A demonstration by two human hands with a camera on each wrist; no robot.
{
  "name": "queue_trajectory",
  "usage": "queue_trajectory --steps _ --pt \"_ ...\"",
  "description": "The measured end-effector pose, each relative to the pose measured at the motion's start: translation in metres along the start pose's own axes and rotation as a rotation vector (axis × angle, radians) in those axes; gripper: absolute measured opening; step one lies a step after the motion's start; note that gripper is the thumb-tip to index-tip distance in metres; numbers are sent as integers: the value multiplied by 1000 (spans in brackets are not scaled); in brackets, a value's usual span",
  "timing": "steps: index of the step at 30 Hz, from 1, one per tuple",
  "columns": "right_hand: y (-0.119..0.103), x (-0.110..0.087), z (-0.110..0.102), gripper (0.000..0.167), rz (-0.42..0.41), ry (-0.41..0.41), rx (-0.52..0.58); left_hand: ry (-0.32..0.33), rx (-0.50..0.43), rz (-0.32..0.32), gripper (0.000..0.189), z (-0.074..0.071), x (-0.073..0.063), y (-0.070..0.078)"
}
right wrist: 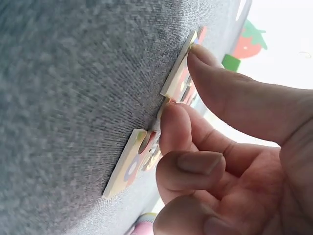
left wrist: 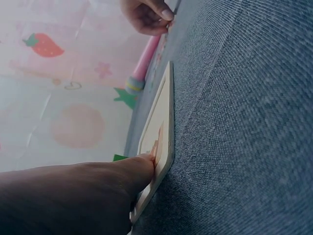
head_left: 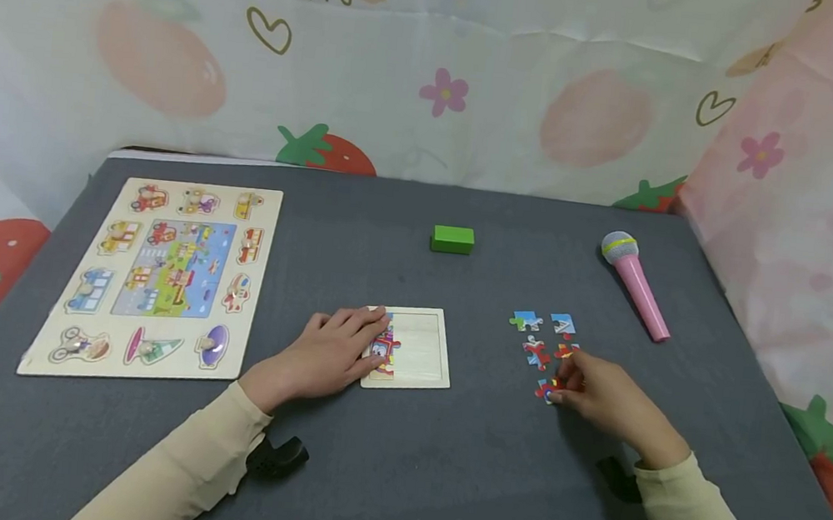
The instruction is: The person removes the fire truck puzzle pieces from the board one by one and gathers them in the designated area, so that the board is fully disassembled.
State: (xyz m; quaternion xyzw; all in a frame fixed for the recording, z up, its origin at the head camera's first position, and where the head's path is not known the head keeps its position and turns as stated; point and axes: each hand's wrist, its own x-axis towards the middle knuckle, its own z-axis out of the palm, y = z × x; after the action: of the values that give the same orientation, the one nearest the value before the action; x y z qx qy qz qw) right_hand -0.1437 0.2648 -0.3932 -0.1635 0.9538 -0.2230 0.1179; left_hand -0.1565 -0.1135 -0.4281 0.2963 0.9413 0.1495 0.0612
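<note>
A small wooden puzzle tray (head_left: 425, 349) lies in the middle of the table, with colourful puzzle pieces (head_left: 386, 349) fitted along its left side. My left hand (head_left: 336, 348) rests over that side, fingers laid on the upper left corner and thumb pressing near the lower pieces. To the right, several loose pieces (head_left: 537, 353) lie in two uneven columns. My right hand (head_left: 602, 399) is at their near end, thumb and index finger pinching a puzzle piece (right wrist: 180, 68) low over the cloth. Another piece (right wrist: 128, 169) lies beside the curled fingers in the right wrist view.
On the left lies a large wooden picture board (head_left: 99, 347) with vehicle and toy shapes. A green block (head_left: 452, 240) stands behind the tray. A pink toy microphone (head_left: 639, 294) lies at the back right. Printed curtains (head_left: 496, 58) hang behind the grey table (head_left: 396, 476).
</note>
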Motion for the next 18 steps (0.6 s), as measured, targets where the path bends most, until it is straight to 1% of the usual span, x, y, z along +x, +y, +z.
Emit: queue_trajectory --steps 7,11,15,18 --pt "-5 0 0 20 55 -23 -7 0 11 6 57 -2 0 1" --pt "-13 1 -3 21 55 -6 -50 1 14 1 56 -3 1 1" --pt "-30 6 -8 20 39 25 -62 36 10 -12 52 -2 3 2" --pt "-50 15 -9 20 25 28 -43 85 13 -22 47 0 5 0"
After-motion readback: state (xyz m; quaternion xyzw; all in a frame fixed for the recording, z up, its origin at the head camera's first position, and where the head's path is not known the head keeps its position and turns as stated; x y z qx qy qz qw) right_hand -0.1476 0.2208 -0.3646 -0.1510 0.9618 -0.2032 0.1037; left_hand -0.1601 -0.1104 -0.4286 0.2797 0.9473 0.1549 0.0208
